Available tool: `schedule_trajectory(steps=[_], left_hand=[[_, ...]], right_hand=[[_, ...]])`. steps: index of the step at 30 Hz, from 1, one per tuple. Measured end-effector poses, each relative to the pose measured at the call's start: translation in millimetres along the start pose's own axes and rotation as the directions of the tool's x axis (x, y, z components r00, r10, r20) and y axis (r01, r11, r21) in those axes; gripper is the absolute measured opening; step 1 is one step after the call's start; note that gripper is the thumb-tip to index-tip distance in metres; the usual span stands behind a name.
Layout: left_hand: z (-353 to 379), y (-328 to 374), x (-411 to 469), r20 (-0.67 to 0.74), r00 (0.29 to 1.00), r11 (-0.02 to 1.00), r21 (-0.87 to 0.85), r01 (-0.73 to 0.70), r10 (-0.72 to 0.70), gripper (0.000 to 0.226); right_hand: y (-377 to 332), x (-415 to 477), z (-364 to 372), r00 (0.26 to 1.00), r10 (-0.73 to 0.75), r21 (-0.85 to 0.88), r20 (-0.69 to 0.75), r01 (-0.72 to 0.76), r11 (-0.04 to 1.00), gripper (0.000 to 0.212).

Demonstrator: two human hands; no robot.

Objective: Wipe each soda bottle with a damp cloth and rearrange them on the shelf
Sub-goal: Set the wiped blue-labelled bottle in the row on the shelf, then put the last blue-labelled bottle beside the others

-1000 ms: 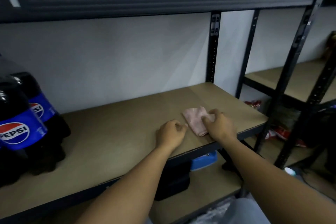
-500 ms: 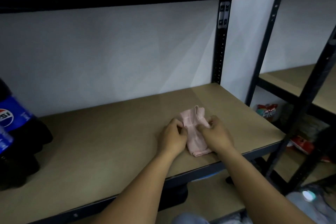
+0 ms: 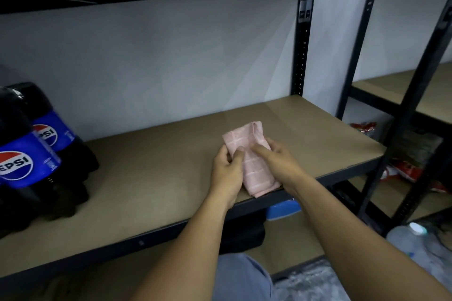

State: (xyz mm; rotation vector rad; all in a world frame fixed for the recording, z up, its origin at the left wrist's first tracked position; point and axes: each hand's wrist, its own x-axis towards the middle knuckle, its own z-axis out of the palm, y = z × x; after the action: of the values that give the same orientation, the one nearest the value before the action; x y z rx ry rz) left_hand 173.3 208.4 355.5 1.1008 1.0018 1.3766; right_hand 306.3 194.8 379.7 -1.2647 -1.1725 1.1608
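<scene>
Holding the soft pink cloth [image 3: 249, 154] mid-frame, my left hand [image 3: 227, 173] and right hand [image 3: 276, 161] pinch its sides; it feels light and floppy, I think.

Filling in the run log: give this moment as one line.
phase: cloth prep | left hand: pinches pink cloth | right hand: holds pink cloth | Pepsi bottles: upright, shelf far left, untouched

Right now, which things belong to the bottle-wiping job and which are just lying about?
Job: pink cloth, held in left hand and right hand; Pepsi bottles; shelf.
Lying about: red packets; blue container under the shelf.
</scene>
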Motion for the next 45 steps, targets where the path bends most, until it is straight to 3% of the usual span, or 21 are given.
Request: schedule_trajectory(steps=[3, 5, 8, 14, 18, 21, 23, 26, 29, 32, 36, 40, 45], left_hand=[[-19.3, 3.6, -13.5, -0.063, 0.996, 0.995, 0.077, -0.057, 0.062, 0.013], [-33.1, 7.1, -24.1, -0.062, 0.991, 0.980, 0.168, -0.104, 0.116, 0.013], [-52.7, 13.5, -36.5, -0.039, 0.989, 0.962, 0.241, -0.132, 0.145, 0.012], [-86.7, 32.0, -71.9, 0.067, 0.971, 0.916, 0.323, -0.238, 0.229, 0.008], [-106.0, 16.2, -106.1, 0.179, 0.932, 0.865, 0.350, -0.361, 0.316, 0.002], [-125.0, -21.5, -130.5, 0.180, 0.934, 0.852, 0.385, -0.355, 0.308, 0.021], [-137.5, -50.4, -139.9, 0.189, 0.947, 0.847, 0.425, -0.318, 0.261, 0.031], [-155.6, -99.3, -155.7, 0.202, 0.972, 0.836, 0.508, -0.209, 0.121, 0.028], [-180.4, -147.6, -176.5, 0.154, 0.980, 0.798, 0.603, 0.007, -0.124, 0.016], [-203.1, -187.1, -186.6, 0.095, 0.934, 0.724, 0.661, 0.200, -0.344, 0.010], [-218.0, -228.6, -193.2, 0.039, 0.842, 0.648, 0.658, 0.383, -0.538, 0.033], [-236.4, -274.1, -207.7, -0.016, 0.777, 0.552, 0.695, 0.461, -0.630, 0.057], [-249.5, -310.7, -228.7, -0.108, 0.697, 0.451, 0.691, 0.565, -0.709, 0.077]], right_hand=[[-1.3, -16.9, 25.2, 1.000, -0.015, -0.031, -0.006, 0.015, 0.999, 0.027], [-2.1, -27.6, 38.5, 0.999, -0.027, -0.075, -0.018, 0.026, 0.997, 0.019], [-1.7, -43.2, 57.3, 0.998, -0.045, -0.117, -0.034, 0.041, 0.992, 0.007], [10.5, -87.1, 96.6, 0.972, -0.127, -0.139, -0.199, 0.100, 0.985, 0.005], [31.7, -119.3, 112.7, 0.924, -0.185, -0.147, -0.334, 0.143, 0.979, 0.024], [71.6, -141.1, 120.0, 0.881, -0.233, -0.225, -0.412, 0.150, 0.963, 0.025], [102.1, -154.0, 124.3, 0.871, -0.223, -0.269, -0.437, 0.110, 0.957, 0.017], [153.5, -167.0, 126.3, 0.901, -0.141, -0.301, -0.411, 0.012, 0.954, 0.018], [207.8, -176.1, 129.8, 0.946, 0.063, -0.368, -0.319, -0.185, 0.911, 0.024], [256.3, -182.8, 135.4, 0.931, 0.304, -0.404, -0.202, -0.362, 0.840, 0.030], [304.2, -189.1, 139.9, 0.847, 0.520, -0.415, -0.109, -0.514, 0.751, 0.047], [340.4, -189.8, 136.1, 0.817, 0.571, -0.505, -0.086, -0.530, 0.682, 0.070], [377.8, -189.7, 142.3, 0.738, 0.673, -0.583, -0.039, -0.564, 0.585, 0.077]])
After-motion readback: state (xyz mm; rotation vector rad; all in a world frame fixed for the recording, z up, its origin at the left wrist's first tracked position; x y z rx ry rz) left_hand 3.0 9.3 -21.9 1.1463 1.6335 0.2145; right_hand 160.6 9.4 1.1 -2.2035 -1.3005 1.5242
